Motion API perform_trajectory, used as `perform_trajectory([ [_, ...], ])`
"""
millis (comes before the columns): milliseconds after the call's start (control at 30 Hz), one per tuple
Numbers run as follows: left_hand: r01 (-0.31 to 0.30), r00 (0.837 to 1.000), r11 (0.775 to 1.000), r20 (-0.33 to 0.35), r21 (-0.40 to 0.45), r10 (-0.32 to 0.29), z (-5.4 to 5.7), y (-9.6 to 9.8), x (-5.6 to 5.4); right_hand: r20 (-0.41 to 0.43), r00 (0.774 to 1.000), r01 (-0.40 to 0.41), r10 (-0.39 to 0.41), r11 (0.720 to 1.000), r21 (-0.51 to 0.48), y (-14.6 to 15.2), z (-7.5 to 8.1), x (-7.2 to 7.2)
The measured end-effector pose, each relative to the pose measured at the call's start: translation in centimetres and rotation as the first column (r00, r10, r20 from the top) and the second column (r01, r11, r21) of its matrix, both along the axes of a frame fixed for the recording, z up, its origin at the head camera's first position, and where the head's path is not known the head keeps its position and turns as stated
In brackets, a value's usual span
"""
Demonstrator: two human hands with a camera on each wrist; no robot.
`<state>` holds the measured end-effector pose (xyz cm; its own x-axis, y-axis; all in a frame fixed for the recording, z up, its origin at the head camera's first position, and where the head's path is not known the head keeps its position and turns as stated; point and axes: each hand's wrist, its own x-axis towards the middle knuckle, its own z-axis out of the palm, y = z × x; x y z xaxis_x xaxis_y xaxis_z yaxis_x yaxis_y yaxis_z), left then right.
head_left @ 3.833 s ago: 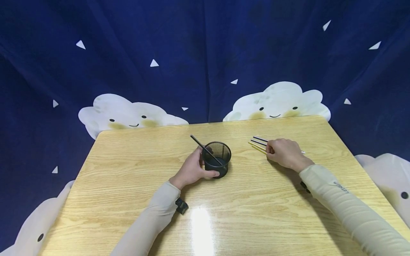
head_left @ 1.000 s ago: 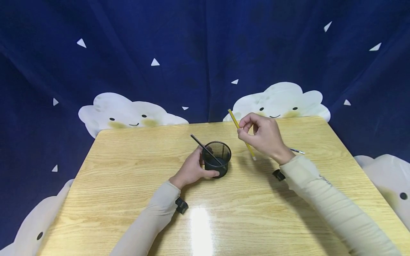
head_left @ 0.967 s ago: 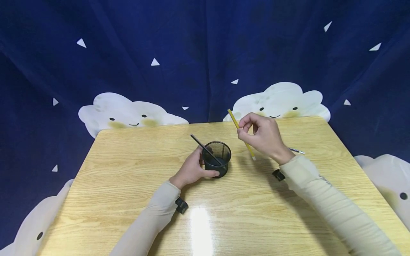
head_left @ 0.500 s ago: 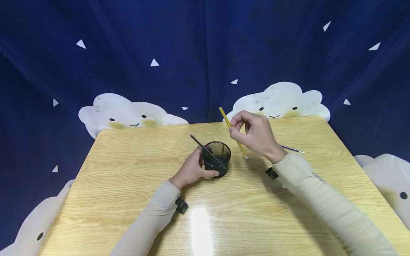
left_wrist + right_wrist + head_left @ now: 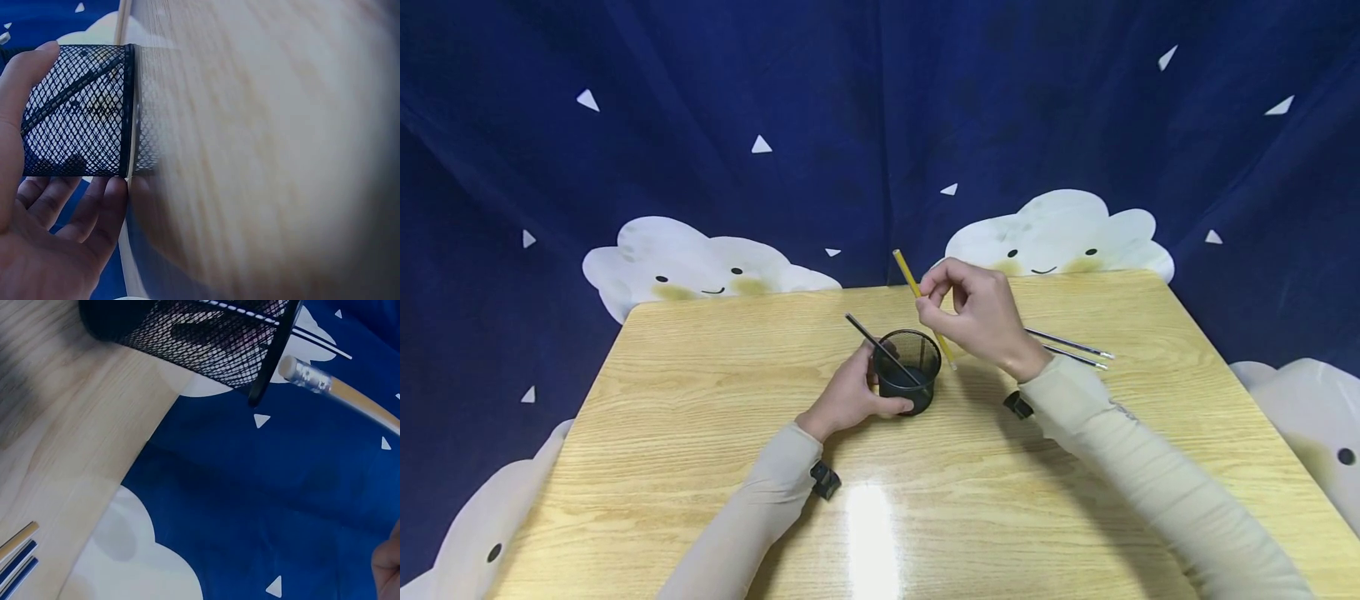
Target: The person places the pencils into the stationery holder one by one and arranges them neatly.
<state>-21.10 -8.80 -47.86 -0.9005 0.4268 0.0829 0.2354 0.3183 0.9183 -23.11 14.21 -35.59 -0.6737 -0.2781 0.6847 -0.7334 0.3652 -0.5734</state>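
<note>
My left hand [image 5: 850, 396] grips a black mesh pencil cup [image 5: 925, 398] standing on the table, thumb on the near side. In the left wrist view, fingers and thumb curve round the cup's mesh wall [image 5: 75, 125]. A dark pencil [image 5: 862, 331] leans inside the cup, its upper end past the rim. My right hand [image 5: 977, 312] pinches a yellow pencil [image 5: 906, 271] between thumb and fingertips, tilted, eraser end down. That eraser [image 5: 289, 367] is just off the cup's rim in the right wrist view.
Two dark pencils [image 5: 1071, 342] lie on the wooden table [image 5: 700, 467] to the right, partly behind my right hand and sleeve. Beside them a yellow pencil [image 5: 19, 541] shows in the right wrist view. A dark blue curtain [image 5: 820, 125] with clouds hangs behind the table.
My right hand was down at the pencils on the right; it has picked up a yellow one and carried it left to the cup. The left hand and cup have stayed put.
</note>
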Motion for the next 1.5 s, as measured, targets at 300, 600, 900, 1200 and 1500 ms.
perform_trajectory([
  [300, -0.006, 1.000, 1.000, -0.002, -0.013, 0.006, 0.2, 0.0, 0.1, -0.045, 0.998, -0.036, 0.035, 0.999, -0.019, -1.2, 0.1, -0.2],
  [600, 0.001, 1.000, 1.000, 0.008, -0.007, -0.001, 0.1, 0.0, 0.0, -0.042, 0.998, -0.051, 0.049, 0.998, -0.038, -2.0, -0.5, -0.7],
  [900, 0.005, 1.000, 1.000, 0.014, 0.000, -0.005, 0.1, 0.0, 0.0, 0.003, 1.000, -0.026, 0.026, 1.000, -0.009, -2.7, -1.4, -1.2],
  [1200, 0.001, 1.000, 1.000, 0.006, 0.001, -0.001, 0.1, 0.0, 0.0, 0.019, 1.000, -0.007, 0.006, 0.999, 0.032, -3.2, -2.7, -1.6],
  [1500, 0.026, 1.000, 0.999, 0.001, 0.026, -0.026, 0.0, 0.0, -0.1, 0.049, 0.999, 0.013, -0.017, 0.997, 0.078, -3.5, -3.5, -1.7],
])
